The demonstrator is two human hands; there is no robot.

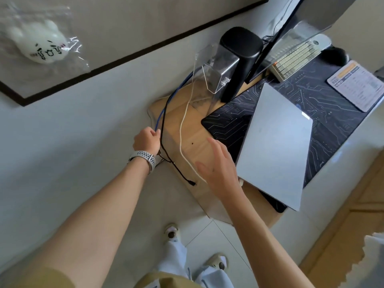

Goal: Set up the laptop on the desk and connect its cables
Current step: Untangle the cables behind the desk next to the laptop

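Wooden desk [193, 129] carries a dark circuit-print mat [324, 104]. Closed silver laptop [276, 146] lies on the mat, its near corner overhanging the desk edge. Black monitor stand [241, 59] and keyboard [295, 57] sit further back.

Left hand [146, 140], at the desk's left edge, has fingers curled around the blue cable [166, 104] and black cable [164, 121]. Right hand [220, 167] is spread, fingers straight, holding nothing, above the white cable [182, 125], just beside the laptop. Black cable's plug [192, 182] rests loose on the wood.
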